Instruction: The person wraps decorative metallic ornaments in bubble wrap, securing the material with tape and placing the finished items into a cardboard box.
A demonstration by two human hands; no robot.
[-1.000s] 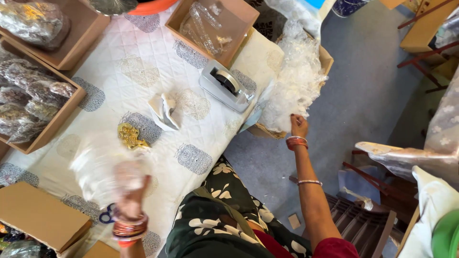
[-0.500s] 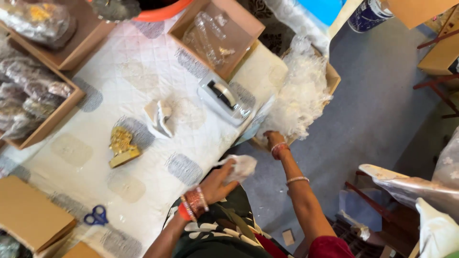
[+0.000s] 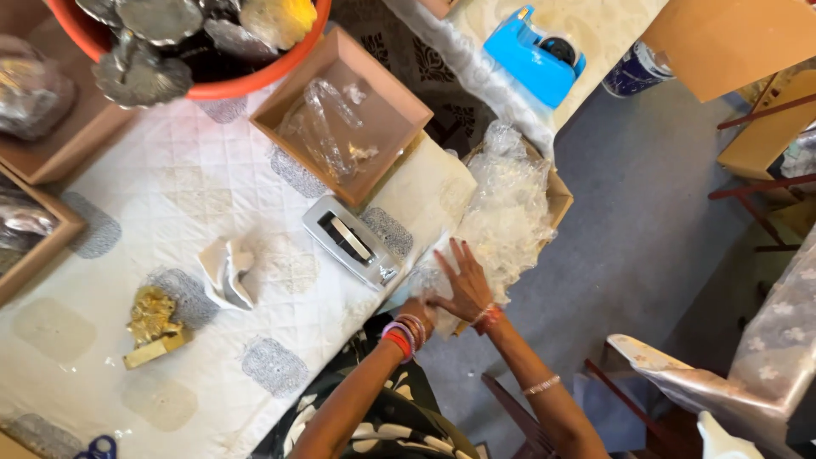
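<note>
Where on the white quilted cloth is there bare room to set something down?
Free: the stretch between the orange tub, the crumpled white piece and the left boxes; also the near edge below the gold ornament. Crowded: the corner where both hands press clear plastic bags, beside the silver dispenser.

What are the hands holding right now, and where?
Both hands press on a clear plastic bag at its lower edge; whether fingers actually grip it cannot be told.

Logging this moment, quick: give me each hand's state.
Left hand: mostly hidden behind the right, cannot be told.
Right hand: open, fingers spread, pressing on the clear plastic bags.
</note>
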